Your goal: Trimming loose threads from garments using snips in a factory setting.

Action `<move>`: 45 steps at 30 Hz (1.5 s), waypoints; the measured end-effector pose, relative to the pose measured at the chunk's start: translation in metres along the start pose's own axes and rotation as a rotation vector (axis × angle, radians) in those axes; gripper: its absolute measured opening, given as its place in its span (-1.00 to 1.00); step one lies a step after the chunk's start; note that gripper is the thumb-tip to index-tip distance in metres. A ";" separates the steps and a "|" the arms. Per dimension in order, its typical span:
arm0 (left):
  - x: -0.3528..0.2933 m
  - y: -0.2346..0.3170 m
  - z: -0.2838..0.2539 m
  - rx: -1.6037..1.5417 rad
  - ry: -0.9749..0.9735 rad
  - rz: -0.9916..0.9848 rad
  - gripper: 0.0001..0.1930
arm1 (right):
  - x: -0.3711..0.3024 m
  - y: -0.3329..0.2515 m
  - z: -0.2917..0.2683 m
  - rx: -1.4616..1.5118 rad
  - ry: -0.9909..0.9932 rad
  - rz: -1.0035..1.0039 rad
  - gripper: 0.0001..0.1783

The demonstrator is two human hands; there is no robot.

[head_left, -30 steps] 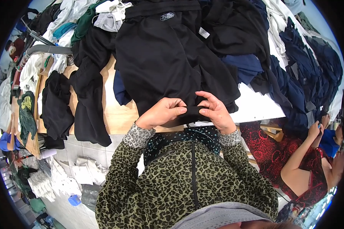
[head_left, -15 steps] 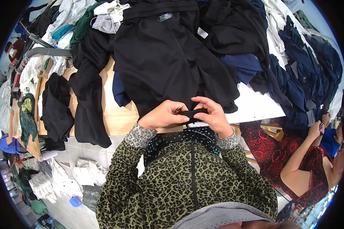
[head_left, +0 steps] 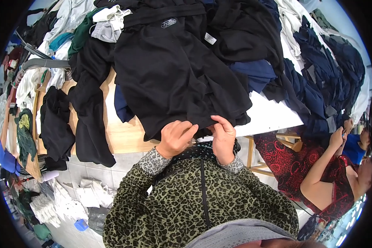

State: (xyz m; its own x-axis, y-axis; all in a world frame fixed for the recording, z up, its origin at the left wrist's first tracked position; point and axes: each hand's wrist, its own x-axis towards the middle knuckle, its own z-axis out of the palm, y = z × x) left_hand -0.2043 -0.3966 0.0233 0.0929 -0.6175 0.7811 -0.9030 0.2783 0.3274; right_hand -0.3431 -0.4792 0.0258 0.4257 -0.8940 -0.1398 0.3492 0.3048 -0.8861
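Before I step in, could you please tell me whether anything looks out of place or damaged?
Nothing looks spilled or visibly damaged. Slightly untidy, perhaps: left of the large black garment at the left hand, a narrower black piece droops over the table edge, and white bundles lie directly on the floor.

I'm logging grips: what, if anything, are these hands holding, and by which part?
The large black garment, by its near edge, in the left hand and the right hand; exact finger placement is partly hidden.

garment workshop, black garments (head_left: pixel 159 70) across a worktable (head_left: pixel 120 134) at twelve o'clock, navy clothing (head_left: pixel 318 68) heaped at two, co-worker (head_left: pixel 320 182) at four, stacked white bundles (head_left: pixel 94 193) at eight
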 end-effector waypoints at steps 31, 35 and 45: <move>-0.010 -0.003 0.013 -0.056 -0.007 -0.043 -0.64 | 0.003 -0.003 0.012 0.149 0.081 0.070 -0.38; -0.011 -0.003 0.012 -0.048 -0.016 -0.056 -0.66 | 0.003 -0.001 0.010 0.157 0.073 0.042 -0.39; 0.026 -0.019 -0.023 -0.710 -0.349 -0.759 -0.85 | 0.021 -0.021 0.005 -1.196 -0.351 -0.583 -0.75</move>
State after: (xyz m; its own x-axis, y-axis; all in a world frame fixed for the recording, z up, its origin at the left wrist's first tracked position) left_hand -0.1747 -0.4012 0.0500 0.2978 -0.9504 0.0901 -0.2031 0.0291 0.9787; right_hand -0.3377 -0.5032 0.0437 0.7154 -0.6103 0.3401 -0.2999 -0.7079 -0.6395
